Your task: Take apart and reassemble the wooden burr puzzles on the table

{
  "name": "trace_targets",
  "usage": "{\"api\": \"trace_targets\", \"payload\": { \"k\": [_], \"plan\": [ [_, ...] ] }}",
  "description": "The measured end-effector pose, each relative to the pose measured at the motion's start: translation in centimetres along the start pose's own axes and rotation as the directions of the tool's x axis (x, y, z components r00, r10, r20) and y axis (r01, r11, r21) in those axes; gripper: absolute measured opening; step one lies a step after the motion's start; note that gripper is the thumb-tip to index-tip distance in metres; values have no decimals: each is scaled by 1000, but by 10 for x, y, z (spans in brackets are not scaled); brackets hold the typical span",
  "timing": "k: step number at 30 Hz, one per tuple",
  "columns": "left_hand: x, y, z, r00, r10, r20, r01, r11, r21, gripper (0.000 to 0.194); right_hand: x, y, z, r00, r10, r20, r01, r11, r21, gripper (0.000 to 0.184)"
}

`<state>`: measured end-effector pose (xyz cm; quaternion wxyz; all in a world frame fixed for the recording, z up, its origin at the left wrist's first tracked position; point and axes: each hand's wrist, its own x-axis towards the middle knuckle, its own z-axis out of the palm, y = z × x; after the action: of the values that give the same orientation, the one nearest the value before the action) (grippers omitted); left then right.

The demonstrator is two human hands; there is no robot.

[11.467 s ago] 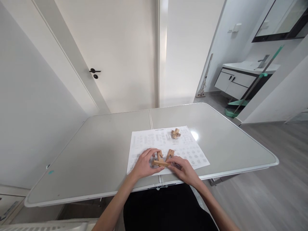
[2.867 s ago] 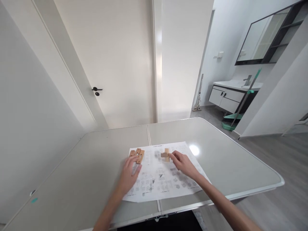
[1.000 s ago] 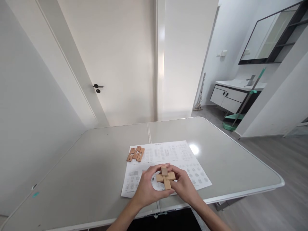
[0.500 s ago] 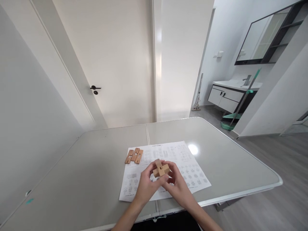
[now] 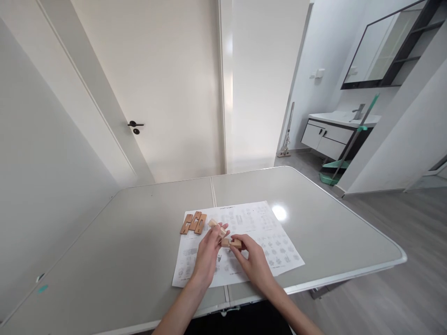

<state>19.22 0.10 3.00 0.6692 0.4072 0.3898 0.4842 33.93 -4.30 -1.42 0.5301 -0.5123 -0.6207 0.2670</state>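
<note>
My left hand [image 5: 206, 255] is closed on light wooden puzzle pieces [image 5: 213, 224], which stick out past its fingers; how many it holds I cannot tell. Between the fingertips of my right hand [image 5: 253, 257] is a notched wooden puzzle piece [image 5: 236, 243], lying level, its left end close to the left hand's fingers. Both hands are above a printed sheet [image 5: 279, 232] covered in small puzzle drawings. On the sheet's upper left corner lie several flat, darker wooden pieces with cut-out slots [image 5: 193, 222], apart from my hands.
The sheet lies on a grey folding table [image 5: 139, 242] with a seam down its middle and a pale raised rim. Beyond its far edge stands a closed door [image 5: 174, 93]. To the right are a washbasin cabinet [image 5: 328, 137] and a green dustpan [image 5: 330, 178].
The cross-shaped wooden assembly held in both hands has come apart. One piece is now in my right hand, and the others are in my left hand, which has turned.
</note>
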Motion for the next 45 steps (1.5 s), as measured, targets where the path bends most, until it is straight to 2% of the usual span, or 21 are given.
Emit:
{"api": "trace_targets", "payload": {
  "k": [2, 5, 10, 14, 17, 19, 21, 22, 25, 27, 32, 36, 38, 40, 43, 45],
  "plan": [
    [2, 0, -7, 999, -32, -4, 31, 999, -41, 49, -1, 2, -8, 999, 2, 49, -1, 1000, -18, 21],
    [2, -2, -18, 999, -35, 26, 36, 998, -45, 54, -4, 6, -17, 998, -24, 65, 33, 990, -141, 19],
    [-2, -8, -30, 979, -36, 201, 43, 999, -33, 60, -8, 15, -21, 995, -92, 33, 98, 935, -341, 14],
    [-5, -8, -30, 954, -2, 300, 0, 1000, 4, 61, -10, 23, -21, 993, -113, 31, 117, 925, -361, 11],
    [-7, -4, -26, 952, 7, 305, -22, 999, 44, 62, -12, 23, -21, 994, -102, 31, 106, 925, -364, 11],
    [-9, -2, -22, 957, 13, 290, -40, 995, 89, 60, -14, 15, -22, 994, -104, -11, 93, 930, -356, 13],
    [-11, -1, -19, 959, 23, 283, -67, 987, 147, 55, -15, 0, -23, 994, -94, -64, 71, 951, -300, 23],
    [-12, -1, -17, 958, 29, 286, -81, 982, 172, 53, -15, -10, -24, 996, -72, -54, 58, 972, -228, 25],
    [-17, -3, -11, 942, 43, 332, -110, 977, 184, 52, -12, -35, -24, 992, 70, 105, -73, 997, 19, 28],
    [-21, -4, -7, 927, 45, 372, -112, 981, 161, 54, -10, -44, -23, 979, 136, 151, -155, 980, 125, 30],
    [-25, -2, 0, 920, 25, 391, -115, 971, 208, 55, -11, -44, -25, 957, 194, 214, -254, 919, 303, 35],
    [-21, 0, -4, 949, 56, 309, -155, 939, 306, 49, -13, -40, -40, 950, 193, 245, -265, 914, 308, 36],
    [-17, -1, -8, 965, 111, 239, -209, 873, 440, 43, -12, -34, -50, 950, 214, 227, -265, 937, 227, 37],
    [-14, -6, -12, 959, 218, 183, -284, 720, 633, 42, -10, -25, -59, 955, 237, 177, -254, 964, 81, 37],
    [-12, -19, -15, 899, 382, 215, -377, 421, 825, 50, -7, -4, -66, 973, 229, 30, -219, 955, -201, 36],
    [-11, -27, -15, 856, 438, 275, -420, 279, 864, 50, -6, 10, -67, 977, 214, -23, -208, 912, -354, 32]
  ]
}}
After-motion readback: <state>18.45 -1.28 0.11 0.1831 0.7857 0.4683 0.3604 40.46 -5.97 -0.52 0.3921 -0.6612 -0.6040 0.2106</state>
